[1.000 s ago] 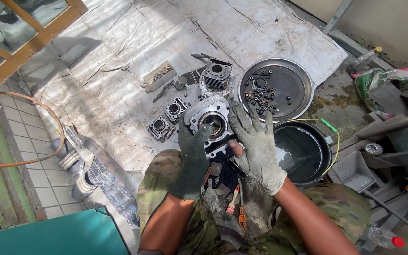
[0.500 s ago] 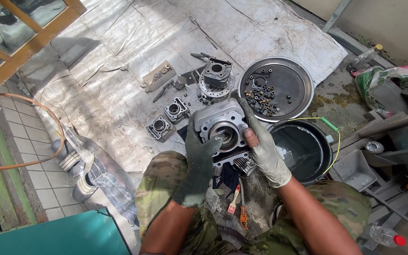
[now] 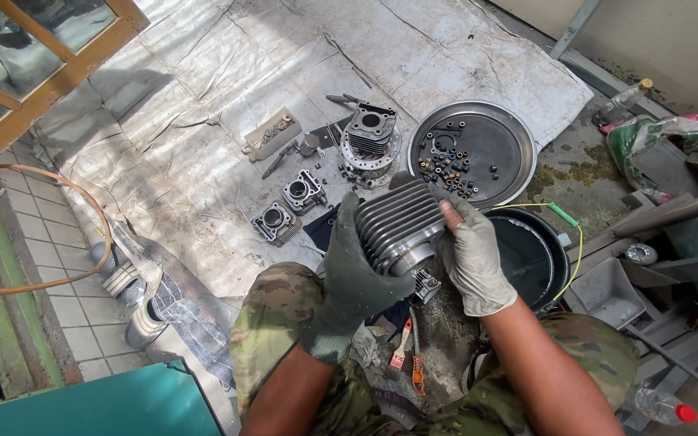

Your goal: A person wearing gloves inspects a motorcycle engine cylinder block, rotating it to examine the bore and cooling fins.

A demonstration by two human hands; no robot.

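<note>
Grey finned cylinder point(image 3: 401, 224) between gloved hands — left hand point(image 3: 351, 278) clasping it, right hand point(image 3: 472, 257) gripping its end

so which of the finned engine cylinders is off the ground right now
The finned cylinder gripped between the left hand and right hand, tipped on its side. The two small cylinders and the one on the disc rest on the tarp.

Finned cylinder point(image 3: 401, 222) between both hands, round tray point(image 3: 519, 133) behind, basin point(image 3: 555, 242) right.
</note>
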